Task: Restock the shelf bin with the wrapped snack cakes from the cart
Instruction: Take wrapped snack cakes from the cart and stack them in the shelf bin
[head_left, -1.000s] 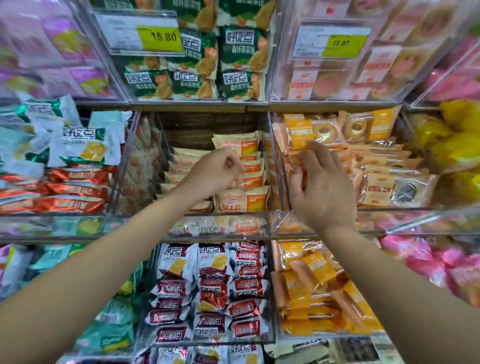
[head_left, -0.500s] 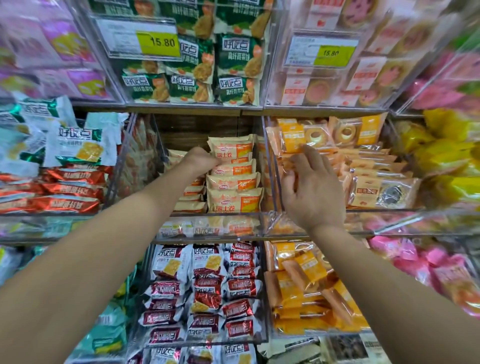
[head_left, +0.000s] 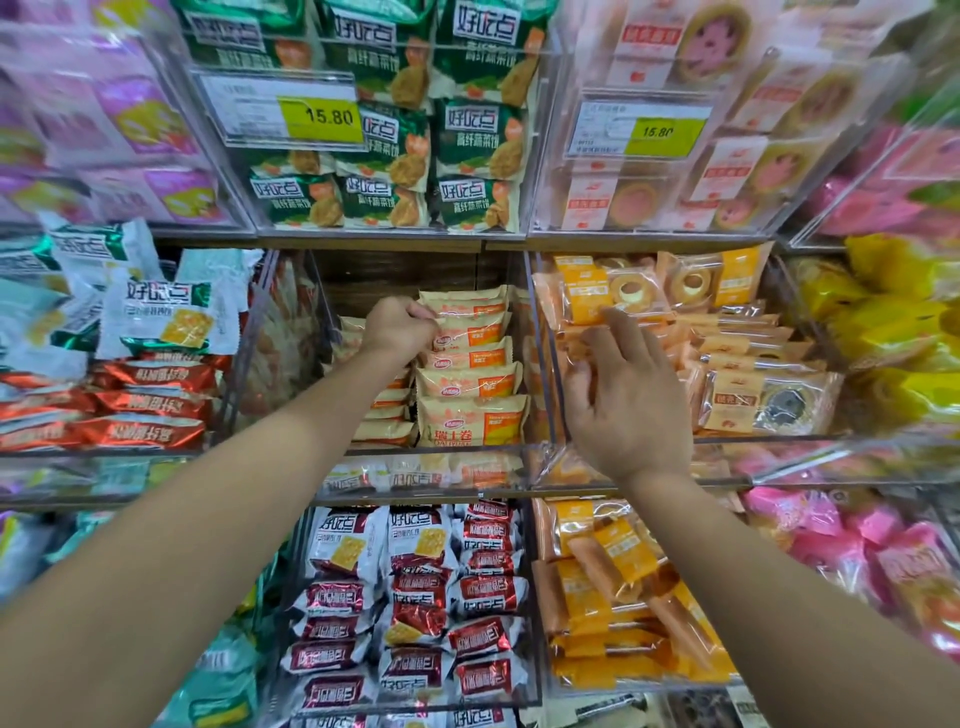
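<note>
Cream-and-orange wrapped snack cakes (head_left: 470, 382) are stacked flat in two columns inside the clear middle shelf bin (head_left: 431, 451). My left hand (head_left: 400, 325) reaches into the bin, its curled fingers pinching the left edge of the top snack cake (head_left: 470, 304) on the right column. The left column is mostly hidden behind my left forearm. My right hand (head_left: 626, 400) hovers with spread, relaxed fingers in front of the bin's right divider wall (head_left: 543, 364) and holds nothing. The cart is out of view.
A clear bin of green packets (head_left: 384, 156) with a 15.80 price tag (head_left: 291, 111) hangs above. Orange ring-cake packs (head_left: 727, 364) fill the bin to the right, red packets (head_left: 140, 405) the one to the left. Cracker packs (head_left: 415, 597) and orange rolls (head_left: 613, 597) sit below.
My left hand has moved from the left column over to the top packet of the right column. My right hand stays near the divider, its fingers more spread.
</note>
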